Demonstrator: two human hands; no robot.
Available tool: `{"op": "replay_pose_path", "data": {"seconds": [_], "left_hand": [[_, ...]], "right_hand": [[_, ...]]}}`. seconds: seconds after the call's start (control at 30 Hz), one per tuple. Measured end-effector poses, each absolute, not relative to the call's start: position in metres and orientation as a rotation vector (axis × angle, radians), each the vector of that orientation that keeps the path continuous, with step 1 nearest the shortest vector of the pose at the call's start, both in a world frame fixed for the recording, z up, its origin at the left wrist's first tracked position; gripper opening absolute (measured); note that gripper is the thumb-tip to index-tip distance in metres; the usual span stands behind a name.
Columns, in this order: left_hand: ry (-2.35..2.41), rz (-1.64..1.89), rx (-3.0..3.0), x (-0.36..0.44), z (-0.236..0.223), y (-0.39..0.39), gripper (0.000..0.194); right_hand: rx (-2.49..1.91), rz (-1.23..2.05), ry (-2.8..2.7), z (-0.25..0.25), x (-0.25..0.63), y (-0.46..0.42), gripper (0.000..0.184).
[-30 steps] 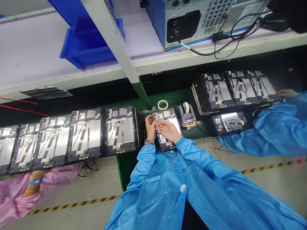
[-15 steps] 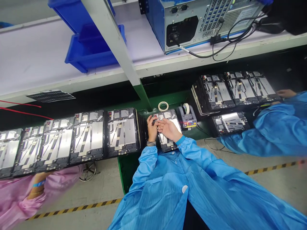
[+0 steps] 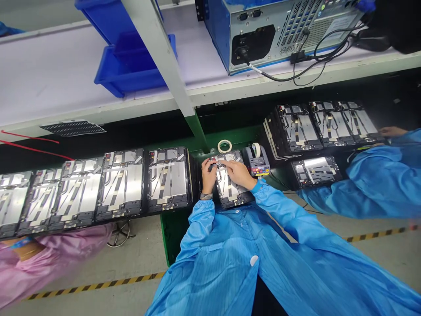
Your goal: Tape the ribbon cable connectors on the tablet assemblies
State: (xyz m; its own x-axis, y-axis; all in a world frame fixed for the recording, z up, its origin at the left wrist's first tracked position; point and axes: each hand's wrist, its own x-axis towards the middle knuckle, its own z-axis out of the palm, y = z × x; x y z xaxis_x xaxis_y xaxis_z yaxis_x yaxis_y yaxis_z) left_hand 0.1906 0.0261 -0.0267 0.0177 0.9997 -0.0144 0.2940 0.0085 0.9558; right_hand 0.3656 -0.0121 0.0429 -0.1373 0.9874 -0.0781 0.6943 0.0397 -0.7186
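Head view: an opened device panel [image 3: 230, 189] is touched by both hands at its upper end.
The left hand [image 3: 208, 179] is placed at the upper left edge, fingers curled; the right hand [image 3: 240, 174] is laid over the upper part, index finger extended. Whether anything is pinched by either cannot be told. The panel is flanked by stacked panels [image 3: 167, 182] and a tape dispenser [image 3: 258, 164].

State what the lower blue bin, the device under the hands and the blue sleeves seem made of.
Lower blue bin: probably moulded plastic, smooth and evenly coloured.
Device: apparently metal, from its silvery sheen; dark edges may be plastic.
Sleeves: likely synthetic fabric, softly shiny and creased.
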Motion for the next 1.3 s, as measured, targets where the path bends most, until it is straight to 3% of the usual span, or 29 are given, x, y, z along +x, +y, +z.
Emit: {"op": "replay_pose_path", "data": {"seconds": [0.23,0.4,0.5,0.7,0.97,1.13,1.3], "left_hand": [[1.433,0.994,1.437,0.189,-0.026,0.032,0.017],[1.454,1.004,1.461,0.189,-0.022,0.038,0.011],[1.419,0.955,1.540,0.187,-0.014,0.045,0.015],[1.479,0.951,1.538,0.187,0.003,0.031,0.046],[1.493,0.735,1.274,0.204,0.001,-0.085,0.089],[1.389,0.924,1.366,0.210,0.051,-0.100,0.082],[1.546,1.024,1.506,0.139,0.129,-0.074,0.066]], "right_hand": [[-1.708,0.516,-2.682,0.059,0.369,0.006,0.058],[-1.602,0.509,-2.694,0.057,0.376,0.008,0.052],[-1.651,0.570,-2.367,0.053,0.390,0.002,0.045],[-1.832,0.549,-1.463,0.019,0.426,-0.061,0.043],[-1.731,0.837,-1.298,-0.028,0.412,-0.128,0.066],[-1.621,0.888,-1.224,0.015,0.405,-0.138,0.076],[-1.356,1.179,-1.434,0.101,0.369,-0.111,0.094]]}}
